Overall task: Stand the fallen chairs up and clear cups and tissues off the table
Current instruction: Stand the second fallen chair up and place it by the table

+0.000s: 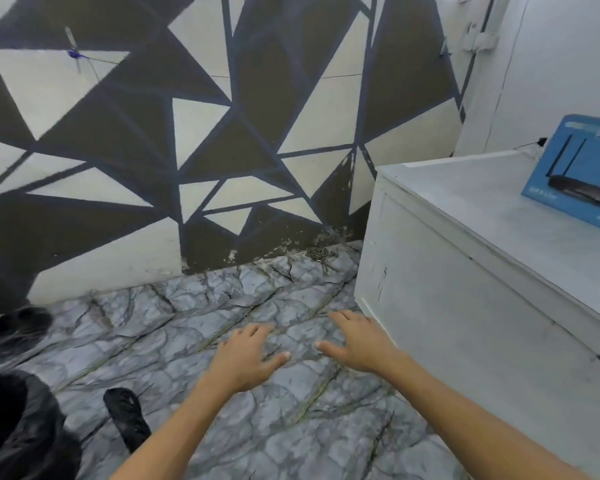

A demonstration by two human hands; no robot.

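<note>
Both of my hands reach out over a grey marble-patterned floor point(194, 320). My left hand point(246, 358) is palm down with fingers spread and holds nothing. A little to its right, my right hand point(357, 341) is also palm down with fingers apart, close to the corner of a white cabinet point(458, 282). No chair, cup or tissue shows in this view.
A blue router box point(579, 171) lies on the white cabinet at the right. A wall painted with dark and cream triangles point(187, 133) stands ahead. At the lower left are a black bag point(18, 427), a black sandal point(127, 417) and dark shoes point(18, 323).
</note>
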